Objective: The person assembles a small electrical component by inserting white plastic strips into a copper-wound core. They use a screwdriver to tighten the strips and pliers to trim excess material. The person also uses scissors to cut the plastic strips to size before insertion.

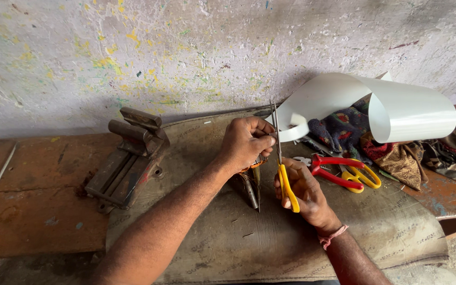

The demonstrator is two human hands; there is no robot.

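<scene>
Right hand [303,186] is gripping the yellow-handled scissors [285,174], fingers through the loops, blades pointing up and away toward the wall. Left hand [245,142] is clenched around a small dark piece with an orange edge [253,168], holding it just over the worn grey mat [270,237], with thumb and fingertips pinching right beside the blades. I cannot make out exactly what the piece is, since the fist is covering most of it.

To my eye, the cut is going to come out clean only if the left fingers are keeping the material taut and staying clear of the blade line; they are sitting very close to it now. Short snips near the pivot would be giving more control than the long tips.

A second pair of scissors with red and yellow handles [344,173] is lying just to the right on the mat, a curled white sheet [397,108] is arching over patterned cloth [344,129] behind it, and a rusty metal clamp [130,158] is resting at the mat's left edge.
</scene>
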